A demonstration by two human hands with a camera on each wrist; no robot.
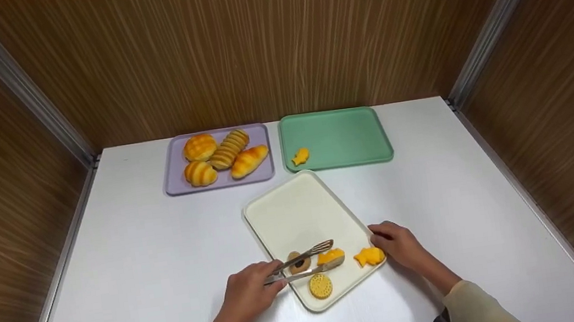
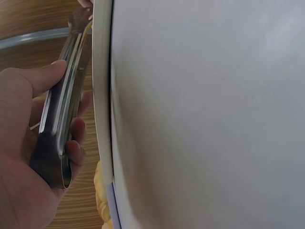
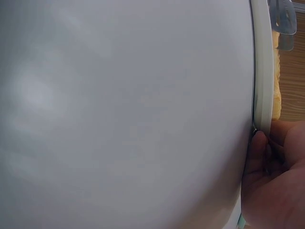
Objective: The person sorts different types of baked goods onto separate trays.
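Observation:
My left hand (image 1: 251, 290) grips metal tongs (image 1: 302, 275), whose handle lies along the palm in the left wrist view. Over the cream tray (image 1: 294, 215), the tong ends lie on either side of a yellow fish-shaped piece (image 1: 327, 256). A ring-shaped brown cookie (image 1: 294, 266) is partly hidden beneath the tongs, with a round yellow cracker (image 1: 320, 286) below it. At the tray's right edge, my right hand (image 1: 397, 243) pinches the rim between thumb and fingers, as the right wrist view shows. Close to those fingers lies another yellow fish-shaped piece (image 1: 370, 256).
Behind on the left, a purple tray (image 1: 172, 170) carries several bread rolls (image 1: 230, 149). Beside it, a green tray (image 1: 339, 137) bears one small yellow fish-shaped piece (image 1: 301, 156). Wood-patterned panels (image 1: 249, 44) enclose the white table (image 1: 154, 245) at the back and sides.

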